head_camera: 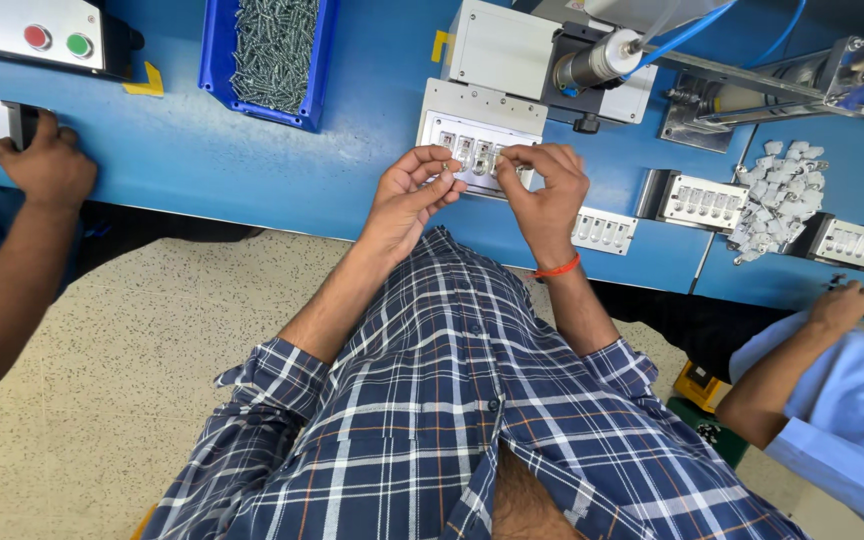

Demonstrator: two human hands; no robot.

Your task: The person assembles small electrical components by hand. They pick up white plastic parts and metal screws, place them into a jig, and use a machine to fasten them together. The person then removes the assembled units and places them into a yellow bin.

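Blue workbench (252,170), blue bin of screws (274,55), white slotted fixtures (704,200), heap of pale, perhaps plastic, parts (780,195)

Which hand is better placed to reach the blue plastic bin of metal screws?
Probably the left hand: the blue plastic bin of metal screws lies up on its side of the blue workbench. The right hand would have to cross over it.

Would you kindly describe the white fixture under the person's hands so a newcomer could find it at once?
On the blue workbench, below the grey machine, lies a white slotted fixture. The left hand and right hand pinch small parts over it. Unlike similar fixtures to the right, it sits against the machine.
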